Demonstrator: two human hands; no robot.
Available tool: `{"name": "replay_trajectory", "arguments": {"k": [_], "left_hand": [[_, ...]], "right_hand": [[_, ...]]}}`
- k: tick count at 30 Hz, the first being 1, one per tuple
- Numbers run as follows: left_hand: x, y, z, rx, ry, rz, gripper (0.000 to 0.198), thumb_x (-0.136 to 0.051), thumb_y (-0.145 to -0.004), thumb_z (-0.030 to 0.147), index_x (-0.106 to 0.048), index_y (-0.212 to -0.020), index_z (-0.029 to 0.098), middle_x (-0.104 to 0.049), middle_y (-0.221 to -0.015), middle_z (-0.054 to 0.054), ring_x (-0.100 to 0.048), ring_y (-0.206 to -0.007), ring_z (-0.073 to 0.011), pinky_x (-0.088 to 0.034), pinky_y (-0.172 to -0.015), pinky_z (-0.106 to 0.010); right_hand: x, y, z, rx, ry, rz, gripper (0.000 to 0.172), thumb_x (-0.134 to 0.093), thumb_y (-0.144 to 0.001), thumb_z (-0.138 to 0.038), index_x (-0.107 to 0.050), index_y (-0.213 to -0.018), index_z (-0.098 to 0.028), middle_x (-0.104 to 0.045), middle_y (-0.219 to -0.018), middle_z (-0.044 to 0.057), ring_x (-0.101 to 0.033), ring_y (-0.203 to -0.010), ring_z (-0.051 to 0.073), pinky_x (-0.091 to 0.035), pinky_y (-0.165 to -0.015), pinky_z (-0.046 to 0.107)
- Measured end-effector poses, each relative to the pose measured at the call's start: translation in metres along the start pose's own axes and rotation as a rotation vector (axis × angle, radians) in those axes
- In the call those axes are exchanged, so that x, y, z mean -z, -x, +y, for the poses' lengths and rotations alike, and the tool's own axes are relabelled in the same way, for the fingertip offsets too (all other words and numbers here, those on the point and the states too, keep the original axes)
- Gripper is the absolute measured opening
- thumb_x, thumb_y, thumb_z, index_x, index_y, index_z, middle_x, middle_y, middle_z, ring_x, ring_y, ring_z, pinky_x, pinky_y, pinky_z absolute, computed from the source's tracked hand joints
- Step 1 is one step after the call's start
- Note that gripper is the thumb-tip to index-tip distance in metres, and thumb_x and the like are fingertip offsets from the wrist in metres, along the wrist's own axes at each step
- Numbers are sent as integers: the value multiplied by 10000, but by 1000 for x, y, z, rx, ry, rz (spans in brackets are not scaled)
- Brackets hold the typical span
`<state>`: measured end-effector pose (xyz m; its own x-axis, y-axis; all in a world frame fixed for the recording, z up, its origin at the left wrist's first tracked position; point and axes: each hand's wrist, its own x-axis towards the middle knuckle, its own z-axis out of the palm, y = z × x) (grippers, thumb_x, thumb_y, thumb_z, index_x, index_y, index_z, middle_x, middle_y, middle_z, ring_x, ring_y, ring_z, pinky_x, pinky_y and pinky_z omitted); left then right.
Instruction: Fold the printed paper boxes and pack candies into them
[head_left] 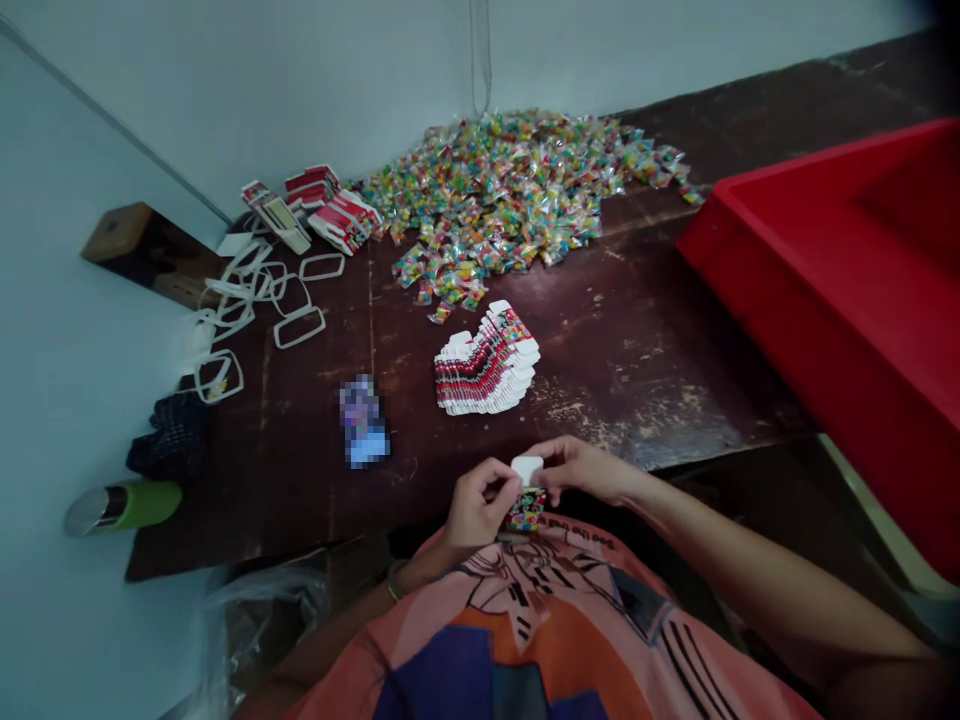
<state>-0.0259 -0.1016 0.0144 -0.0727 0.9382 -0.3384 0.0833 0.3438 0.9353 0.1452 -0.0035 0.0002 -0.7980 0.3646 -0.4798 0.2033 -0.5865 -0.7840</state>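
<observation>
Close to my body, at the table's front edge, a small printed cardboard box (526,508) with a raised white flap is held between both hands. My left hand (480,505) pinches its left side, and my right hand (574,470) has its fingers closed at the flap's right side. Beyond them on the table lies a fanned stack of flat red and white cartons (487,365). Farther back spreads a large heap of small clear packets with colourful candy-like pieces (517,190).
A phone (364,420) lies left of the stack. White loop-shaped bands (255,290), more red cartons (341,215), a wooden block (154,255), dark cloth (171,438) and a green bottle (124,507) are along the left. A big red tray (795,330) occupies the right.
</observation>
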Motion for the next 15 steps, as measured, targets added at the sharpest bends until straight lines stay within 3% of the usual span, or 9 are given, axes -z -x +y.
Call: {"name": "replay_trajectory", "arguments": {"k": [2,4,8,10,15], "left_hand": [[-3,-3,1,142,232,6,323,-583,-763,238,-533,-1079,189,-647,-804,3,-582,-676,-125,-450,-637,-229],[-4,-7,-1,254,455,-65,512,-571,-736,199,-440,-1231,221,-657,-888,-10,-605,-733,-145,-467,-679,-262],[-3,-9,-9,287,707,-183,520,-561,-728,209,-481,-1241,184,-641,-1085,-82,-609,-961,-219,-461,-834,-338],[0,-8,-13,270,730,-251,574,-586,-725,220,-469,-1286,187,-595,-1204,-106,-579,-1059,-253,-442,-889,-367],[6,-5,-22,171,512,-334,756,-661,-748,204,-324,-1422,253,-484,-1366,-109,-478,-1218,-264,-361,-1007,-381]], "right_hand": [[-8,-1,-10,155,215,23,228,-693,-763,-332,-740,-904,-160,-651,-811,22,-567,-634,93,-478,-589,213],[-15,-1,-16,320,405,77,236,-594,-855,-343,-747,-853,-163,-651,-861,43,-594,-755,128,-481,-688,249],[-18,-1,-17,385,533,132,221,-572,-879,-310,-749,-893,-178,-672,-874,55,-624,-801,153,-490,-734,273],[-15,-1,-16,404,591,119,209,-564,-885,-279,-740,-955,-192,-679,-889,54,-632,-815,155,-496,-739,273],[-13,12,-17,612,959,-98,282,-486,-917,-198,-665,-1135,-202,-625,-1144,99,-564,-1044,194,-466,-888,344]]}}
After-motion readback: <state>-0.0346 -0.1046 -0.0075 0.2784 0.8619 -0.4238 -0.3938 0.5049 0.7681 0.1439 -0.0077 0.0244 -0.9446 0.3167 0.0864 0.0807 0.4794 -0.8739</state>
